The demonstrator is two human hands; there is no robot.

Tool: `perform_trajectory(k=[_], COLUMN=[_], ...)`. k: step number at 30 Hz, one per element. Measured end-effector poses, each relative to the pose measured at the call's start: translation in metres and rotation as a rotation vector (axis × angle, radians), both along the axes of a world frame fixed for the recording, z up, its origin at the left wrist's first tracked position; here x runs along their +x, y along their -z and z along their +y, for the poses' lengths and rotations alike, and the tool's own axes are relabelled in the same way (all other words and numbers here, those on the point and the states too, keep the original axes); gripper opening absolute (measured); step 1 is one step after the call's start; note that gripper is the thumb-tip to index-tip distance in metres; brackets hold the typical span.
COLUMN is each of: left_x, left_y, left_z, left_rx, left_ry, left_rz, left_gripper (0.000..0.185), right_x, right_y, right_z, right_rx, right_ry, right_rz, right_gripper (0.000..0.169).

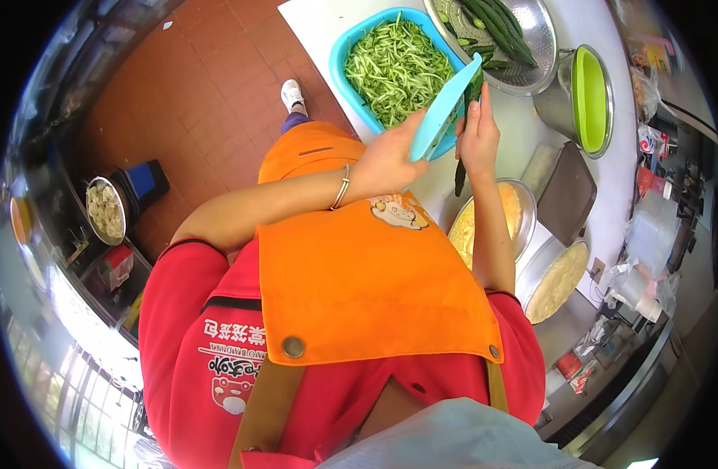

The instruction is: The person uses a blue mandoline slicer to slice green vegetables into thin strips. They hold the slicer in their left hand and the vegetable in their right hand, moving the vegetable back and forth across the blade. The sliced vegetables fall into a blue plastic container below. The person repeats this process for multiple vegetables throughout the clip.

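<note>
My left hand [394, 151] grips the lower end of a light-blue handheld grater [444, 111], which slants over the edge of a blue plastic basin [339, 70]. Shredded green cucumber [397, 64] fills much of the basin. A long dark-green cucumber [474, 88] is in my right hand [479, 140], close against the grater's right side; its darker end shows below my fingers. My hands partly hide the contact between cucumber and grater. Beyond them, whole cucumbers [499, 26] lie in a perforated metal colander [543, 82].
On the white table [511, 117] stand a metal pot with a lime-green container [590, 99] in it, a dark rectangular tray [567, 193] and two metal bowls of yellowish food [508, 205], [558, 281]. A bowl of pale pieces [106, 211] stands at the far left, beyond the tiled floor.
</note>
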State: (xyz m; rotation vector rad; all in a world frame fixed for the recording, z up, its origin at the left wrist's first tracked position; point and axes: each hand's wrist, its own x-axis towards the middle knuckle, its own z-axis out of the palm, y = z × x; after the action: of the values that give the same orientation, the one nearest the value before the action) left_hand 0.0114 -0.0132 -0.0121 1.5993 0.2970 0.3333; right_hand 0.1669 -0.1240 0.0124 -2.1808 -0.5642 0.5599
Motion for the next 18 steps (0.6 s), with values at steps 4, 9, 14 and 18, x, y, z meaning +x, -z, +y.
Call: perform_trajectory(k=[4,9,14,18], left_x=[0.000,-0.003,-0.001,0.002], left_y=[-0.013,-0.013,-0.018,-0.014], left_z=[0.012,0.011,0.008,0.021], left_rx=[-0.131,-0.070,-0.062,-0.230], left_ry=[-0.070,0.028,0.035,-0.104], left_rz=[0.145,0.226,0.195,0.254], left_gripper=[0.070,0.071,0.073,0.074], right_x=[-0.041,-0.004,0.022,-0.028], right_y=[-0.001,0.023,0.010,0.003], right_z=[-0.033,-0.017,-0.011,-0.041], right_rx=[-0.025,-0.285,-0.180,-0.349], right_ry=[-0.280,-0.275,-0.192,-0.547], right_rz=[0.025,-0.262,-0.197,-0.175], right_gripper=[0.055,0.056,0.056,0.055])
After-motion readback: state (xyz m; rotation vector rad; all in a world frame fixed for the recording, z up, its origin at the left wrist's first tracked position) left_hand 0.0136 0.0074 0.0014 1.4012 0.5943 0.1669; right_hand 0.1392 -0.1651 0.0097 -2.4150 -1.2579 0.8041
